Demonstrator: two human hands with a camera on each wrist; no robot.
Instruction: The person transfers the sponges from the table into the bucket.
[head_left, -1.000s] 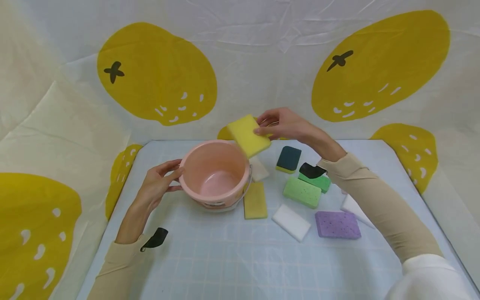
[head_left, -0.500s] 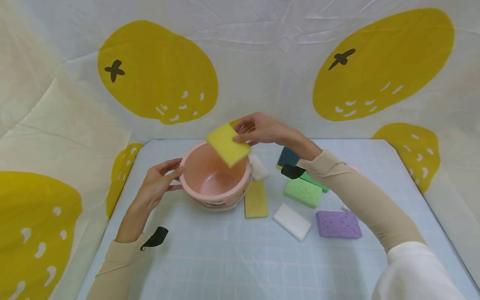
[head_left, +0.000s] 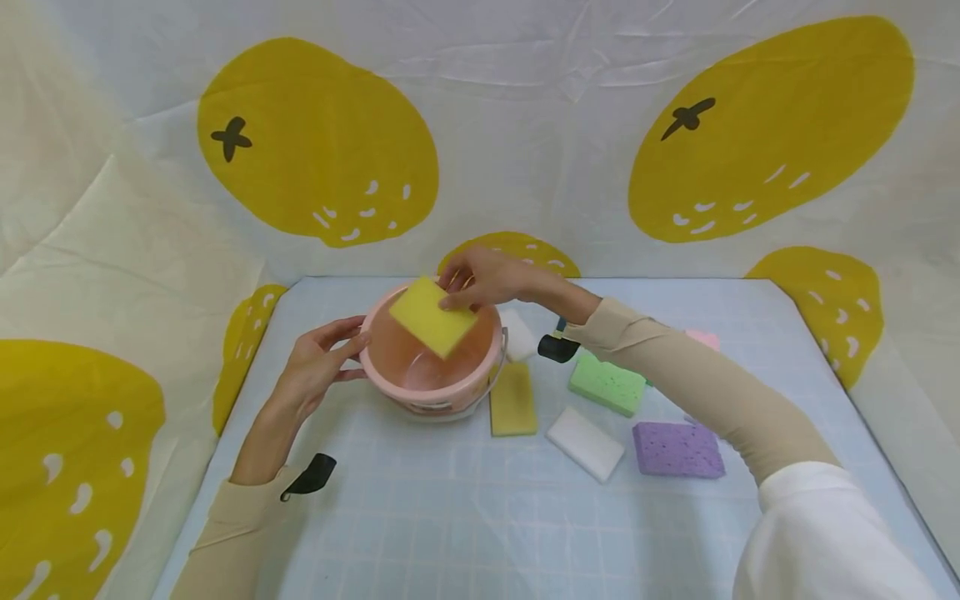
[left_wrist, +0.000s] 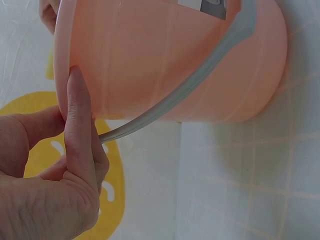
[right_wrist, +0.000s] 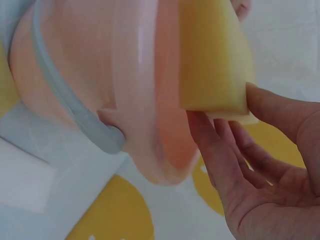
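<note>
A pink bucket (head_left: 431, 396) with a grey handle (left_wrist: 175, 97) stands at the back left of the table. My left hand (head_left: 318, 362) pinches its rim on the left side, thumb and fingers on either side of the edge in the left wrist view. Over the bucket's mouth, my right hand (head_left: 483, 279) holds a yellow sponge (head_left: 431, 317) by one edge. Seen from the right wrist, the thumb presses one face of the sponge (right_wrist: 215, 60) and the fingers the other, with its lower part at the bucket's opening.
Right of the bucket lie a flat dull-yellow sponge (head_left: 513, 400), white sponges (head_left: 585, 443), a light green sponge (head_left: 607, 383) and a purple sponge (head_left: 678, 450). A pink piece (head_left: 703, 338) shows behind the right sleeve, which partly hides other sponges. Patterned cloth (head_left: 525, 125) hangs behind the table.
My right hand has carried the yellow sponge left and down, from beside the bucket's right rim to over its mouth. The left hand stays at the rim.
</note>
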